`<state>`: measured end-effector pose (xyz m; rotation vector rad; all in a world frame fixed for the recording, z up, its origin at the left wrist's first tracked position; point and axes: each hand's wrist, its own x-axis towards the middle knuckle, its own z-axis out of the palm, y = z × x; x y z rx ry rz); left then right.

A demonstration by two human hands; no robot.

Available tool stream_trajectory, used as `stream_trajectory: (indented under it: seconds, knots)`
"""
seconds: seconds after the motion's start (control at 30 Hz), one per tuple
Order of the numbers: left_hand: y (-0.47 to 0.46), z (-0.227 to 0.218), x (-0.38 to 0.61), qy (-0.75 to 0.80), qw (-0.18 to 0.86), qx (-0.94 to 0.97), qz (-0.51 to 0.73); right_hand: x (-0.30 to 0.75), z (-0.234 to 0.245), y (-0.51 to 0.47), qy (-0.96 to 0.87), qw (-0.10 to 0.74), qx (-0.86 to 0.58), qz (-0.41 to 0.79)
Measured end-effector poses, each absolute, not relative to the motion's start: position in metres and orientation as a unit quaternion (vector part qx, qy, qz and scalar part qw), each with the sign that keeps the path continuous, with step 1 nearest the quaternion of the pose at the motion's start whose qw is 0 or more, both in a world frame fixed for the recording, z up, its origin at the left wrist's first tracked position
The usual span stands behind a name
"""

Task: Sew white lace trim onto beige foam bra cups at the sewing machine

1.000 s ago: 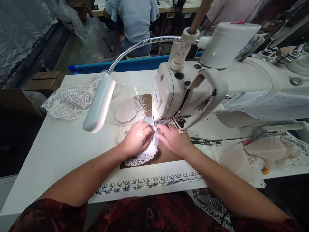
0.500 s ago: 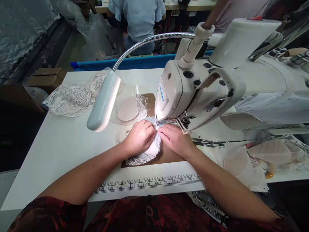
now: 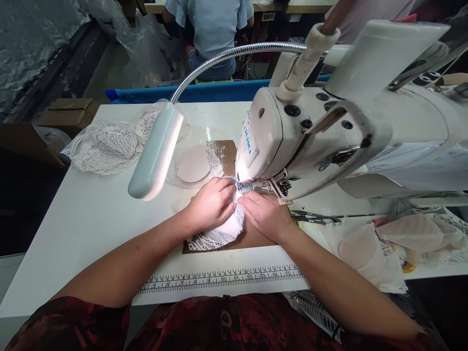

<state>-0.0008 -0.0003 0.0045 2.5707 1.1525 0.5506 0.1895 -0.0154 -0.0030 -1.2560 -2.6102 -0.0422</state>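
A white lace cup piece [image 3: 219, 235] with a smooth pale lining lies under the head of a white sewing machine [image 3: 261, 134]. My left hand [image 3: 212, 204] rests over its left side, fingers bent and pressed on the fabric close to the needle area. From the right, my right hand [image 3: 263, 212] pinches the edge of the same piece with thumb and forefinger. The fingertips of both hands are almost together just in front of the presser foot, which is partly hidden. Beneath the lace is a brown plate [image 3: 252, 236] on the machine bed.
A lamp [image 3: 155, 153] on a bendable neck hangs at the left. Lace pieces [image 3: 109, 146] and a pale oval cup [image 3: 193, 165] lie behind it. Black scissors [image 3: 314, 218] and more lace cups [image 3: 360, 243] are at the right. A printed ruler [image 3: 223, 278] runs along the front edge. A person [image 3: 210, 34] sits beyond.
My left fingers have stretched forward a little toward the needle and uncurled somewhat. My right hand stays at the lace edge. The view has shifted slightly.
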Motion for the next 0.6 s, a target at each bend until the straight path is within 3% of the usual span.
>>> stream_trajectory:
  seconds: [0.2,0.6]
  knots:
    - [-0.001,0.003,0.001,0.4,0.125,0.888,0.188,0.189,-0.005,-0.017,-0.898,0.118,-0.422,-0.036]
    - [-0.002,0.004,-0.001,0.397,0.123,0.89,0.188,0.196,0.004,-0.029,-0.888,0.097,-0.445,0.056]
